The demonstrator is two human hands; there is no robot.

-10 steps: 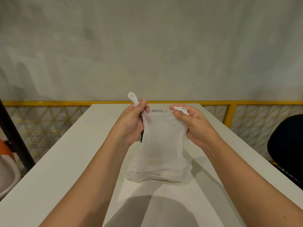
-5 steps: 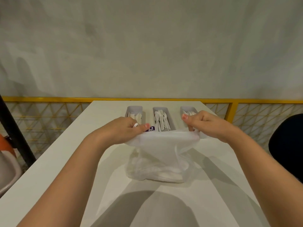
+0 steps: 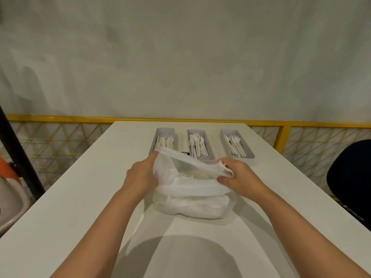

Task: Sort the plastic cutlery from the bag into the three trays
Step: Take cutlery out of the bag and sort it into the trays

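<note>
hands at centre frame: left hand [image 3: 142, 175] and right hand [image 3: 241, 177] curl fingers around the bag [image 3: 190, 203] rim; widen it evenly so cutlery [image 3: 185, 174] lifts out cleanly.

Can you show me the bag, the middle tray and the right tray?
bag [image 3: 192, 205]: head view, its bulging lower side.
middle tray [image 3: 196, 131]: head view, its far wall.
right tray [image 3: 229, 131]: head view, its far wall.
</note>
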